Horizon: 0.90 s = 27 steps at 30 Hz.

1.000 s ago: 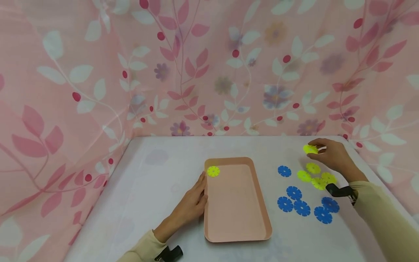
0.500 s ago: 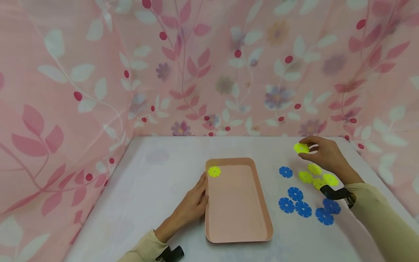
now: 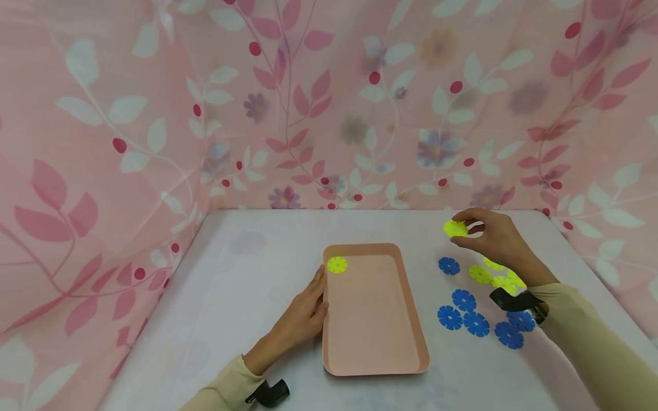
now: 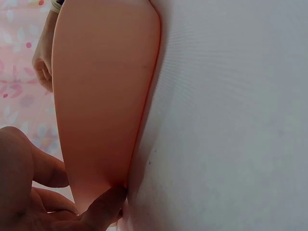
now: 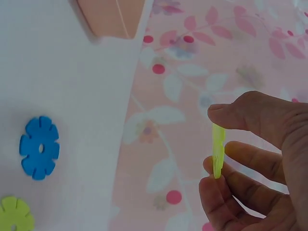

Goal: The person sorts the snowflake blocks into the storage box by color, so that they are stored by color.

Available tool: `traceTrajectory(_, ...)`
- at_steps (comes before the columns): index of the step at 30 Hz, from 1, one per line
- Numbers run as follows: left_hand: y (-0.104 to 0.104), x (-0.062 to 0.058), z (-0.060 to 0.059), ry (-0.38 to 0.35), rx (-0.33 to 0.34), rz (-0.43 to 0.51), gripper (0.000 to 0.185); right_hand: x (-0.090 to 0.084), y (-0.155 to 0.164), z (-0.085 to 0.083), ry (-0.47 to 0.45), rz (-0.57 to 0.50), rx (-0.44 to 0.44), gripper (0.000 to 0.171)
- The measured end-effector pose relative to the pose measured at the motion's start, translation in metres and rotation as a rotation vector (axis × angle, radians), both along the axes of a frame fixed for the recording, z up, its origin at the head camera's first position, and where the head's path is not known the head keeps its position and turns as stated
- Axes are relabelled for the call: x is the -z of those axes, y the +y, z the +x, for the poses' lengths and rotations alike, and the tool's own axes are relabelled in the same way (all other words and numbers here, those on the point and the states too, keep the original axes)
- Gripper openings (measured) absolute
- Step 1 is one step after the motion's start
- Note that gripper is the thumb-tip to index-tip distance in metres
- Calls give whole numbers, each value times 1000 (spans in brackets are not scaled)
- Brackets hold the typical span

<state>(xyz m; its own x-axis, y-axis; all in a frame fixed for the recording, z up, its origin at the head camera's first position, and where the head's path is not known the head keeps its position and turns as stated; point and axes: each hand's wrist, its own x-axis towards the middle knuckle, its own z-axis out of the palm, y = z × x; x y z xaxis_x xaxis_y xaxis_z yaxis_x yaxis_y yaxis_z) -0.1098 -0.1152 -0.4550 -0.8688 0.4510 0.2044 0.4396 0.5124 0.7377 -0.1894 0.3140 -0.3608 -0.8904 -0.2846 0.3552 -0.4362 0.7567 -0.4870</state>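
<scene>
My right hand pinches a yellow notched plastic disc above the back right of the table. In the right wrist view that disc stands edge-on between thumb and fingers. My left hand lies along the left side of a pink rectangular tray, its fingers stretched out against the wall. Close up in the left wrist view, the fingertips touch the tray's outer side. Another yellow disc lies flat in the tray's far left corner.
Right of the tray, several blue notched discs lie loose, one apart from the others. Several yellow discs lie behind them, partly hidden by the right wrist. A pink flowered cloth hangs behind the white table.
My right hand has moved left with the yellow disc, away from the pile of yellow discs. The left hand has stayed at the tray's side.
</scene>
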Motion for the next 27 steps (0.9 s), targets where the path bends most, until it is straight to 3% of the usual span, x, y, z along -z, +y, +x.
traceTrajectory(18, 2, 1, 1, 28, -6, 14, 64, -2, -37, 4, 73, -28, -113, 41)
traceTrajectory(27, 3, 0, 1, 2, 4, -15, 64, 4, -54, 0, 70, -80, -161, 43)
